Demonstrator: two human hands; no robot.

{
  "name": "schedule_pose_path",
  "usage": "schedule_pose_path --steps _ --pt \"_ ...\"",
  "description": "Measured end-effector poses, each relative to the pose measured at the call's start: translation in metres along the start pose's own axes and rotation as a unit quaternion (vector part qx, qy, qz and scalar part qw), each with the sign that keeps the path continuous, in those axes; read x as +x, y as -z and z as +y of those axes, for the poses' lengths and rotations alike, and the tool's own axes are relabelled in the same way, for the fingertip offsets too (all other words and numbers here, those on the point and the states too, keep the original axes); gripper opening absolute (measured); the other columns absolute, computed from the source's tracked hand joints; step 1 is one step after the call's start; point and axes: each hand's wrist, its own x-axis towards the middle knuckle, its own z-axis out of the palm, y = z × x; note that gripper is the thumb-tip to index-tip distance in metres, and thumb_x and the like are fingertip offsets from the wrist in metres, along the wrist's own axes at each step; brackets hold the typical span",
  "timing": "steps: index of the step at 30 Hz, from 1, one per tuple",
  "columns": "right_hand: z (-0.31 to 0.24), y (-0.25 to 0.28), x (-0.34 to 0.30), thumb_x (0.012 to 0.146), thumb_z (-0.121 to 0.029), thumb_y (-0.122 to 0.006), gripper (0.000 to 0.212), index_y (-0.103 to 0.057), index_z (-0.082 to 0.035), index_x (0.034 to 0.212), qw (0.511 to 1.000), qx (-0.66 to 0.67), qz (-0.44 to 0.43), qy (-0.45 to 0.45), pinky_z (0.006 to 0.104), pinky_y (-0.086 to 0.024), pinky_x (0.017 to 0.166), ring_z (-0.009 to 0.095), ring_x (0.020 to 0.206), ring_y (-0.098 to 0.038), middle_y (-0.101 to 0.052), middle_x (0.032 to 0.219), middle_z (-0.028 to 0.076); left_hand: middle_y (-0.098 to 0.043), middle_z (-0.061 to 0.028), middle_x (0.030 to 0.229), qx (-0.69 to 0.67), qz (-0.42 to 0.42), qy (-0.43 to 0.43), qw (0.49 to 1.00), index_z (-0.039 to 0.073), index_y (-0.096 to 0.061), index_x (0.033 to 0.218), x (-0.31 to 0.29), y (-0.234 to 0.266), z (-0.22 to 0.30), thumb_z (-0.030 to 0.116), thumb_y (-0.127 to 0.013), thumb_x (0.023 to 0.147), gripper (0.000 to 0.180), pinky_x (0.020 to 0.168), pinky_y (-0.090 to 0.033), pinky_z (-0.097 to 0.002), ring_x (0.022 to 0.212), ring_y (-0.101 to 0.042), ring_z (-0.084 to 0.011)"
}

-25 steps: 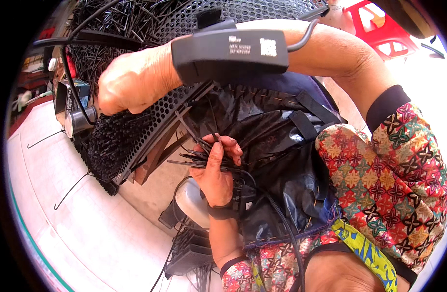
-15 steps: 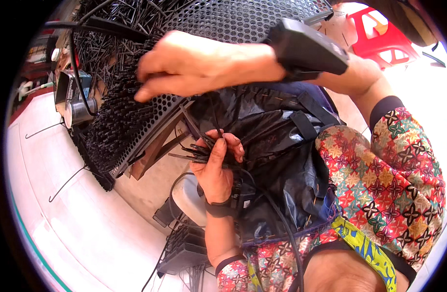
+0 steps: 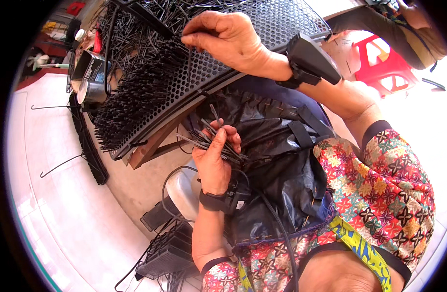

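A black perforated board (image 3: 270, 24) lies at the far side, its left part packed with upright thin black sticks (image 3: 131, 97). My right hand (image 3: 228, 39) is over the board at the edge of the filled rows. Its thumb and fingers pinch one thin black stick (image 3: 190, 63), which points down toward the holes; whether its tip sits in a hole I cannot tell. Nearer to me, my left hand (image 3: 214, 163) is closed around a loose bundle of similar sticks (image 3: 203, 139), fanned out above the thumb, in front of the black apron (image 3: 282, 170).
Loose black sticks (image 3: 136, 36) are heaped behind the filled rows. A metal cup (image 3: 93, 91) and a dark box (image 3: 88, 67) stand left of the board. A red plastic stool (image 3: 386, 68) is at right, near another person's leg (image 3: 384, 34). A cable (image 3: 277, 214) runs across my apron.
My right hand has moved up and to the right in view, and the stick in its pinch now shows. The board appears shifted slightly with the view. My left hand still holds the bundle.
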Motion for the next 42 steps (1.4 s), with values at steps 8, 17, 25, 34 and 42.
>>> schedule_pose_path --steps 8,17,25,34,42 --pt "0.016 -0.02 0.013 0.072 -0.01 -0.064 0.011 -0.061 -0.004 0.081 0.978 -0.113 0.014 0.172 0.0263 -0.046 0.05 0.021 0.058 -0.058 -0.059 0.067 0.009 -0.057 -0.0111 0.083 -0.057 0.02 0.038 0.997 0.002 -0.047 0.102 -0.002 -0.002 -0.004 0.008 -0.054 0.081 0.024 0.062 -0.05 -0.032 0.071 -0.057 -0.0197" --pt "0.023 -0.036 0.009 0.074 -0.009 -0.056 0.018 -0.055 0.002 0.088 0.908 -0.271 -0.262 0.181 0.0358 -0.047 0.055 0.032 0.064 -0.057 -0.057 0.067 0.017 -0.056 -0.0091 0.073 -0.025 -0.027 0.042 0.998 0.004 -0.047 0.104 0.002 0.0 0.003 0.014 -0.053 0.083 0.024 0.044 -0.042 -0.0264 0.057 -0.053 -0.0162" --pt "-0.014 -0.007 -0.015 0.08 -0.024 -0.056 0.03 -0.057 0.004 0.09 0.946 -0.058 -0.294 -0.12 0.0267 -0.044 0.045 0.016 0.05 -0.056 -0.058 0.061 0.011 -0.057 -0.0078 0.073 0.014 -0.032 -0.001 0.999 0.003 -0.05 0.096 0.006 -0.006 0.005 0.017 -0.055 0.082 0.021 0.039 -0.035 -0.0218 0.054 -0.05 -0.0131" --pt "-0.021 0.011 -0.07 0.075 -0.016 -0.062 0.02 -0.059 0.003 0.082 0.881 0.13 -0.272 -0.365 0.0202 -0.04 0.045 0.007 0.051 -0.05 -0.056 0.059 0.003 -0.061 -0.0119 0.079 0.085 -0.036 0.005 0.996 0.0 -0.053 0.09 0.009 -0.009 0.0 0.013 -0.058 0.08 0.018 0.046 -0.044 -0.0243 0.062 -0.058 -0.0164" --pt "-0.017 0.024 -0.073 0.075 -0.009 -0.061 0.013 -0.059 0.004 0.075 0.872 0.159 -0.2 -0.419 0.0204 -0.044 0.041 0.01 0.046 -0.053 -0.057 0.057 0.006 -0.059 -0.0142 0.085 0.029 -0.013 0.056 0.998 -0.002 -0.053 0.09 0.01 0.0 -0.009 0.009 -0.055 0.081 0.015 0.066 -0.052 -0.0353 0.074 -0.059 -0.0226"
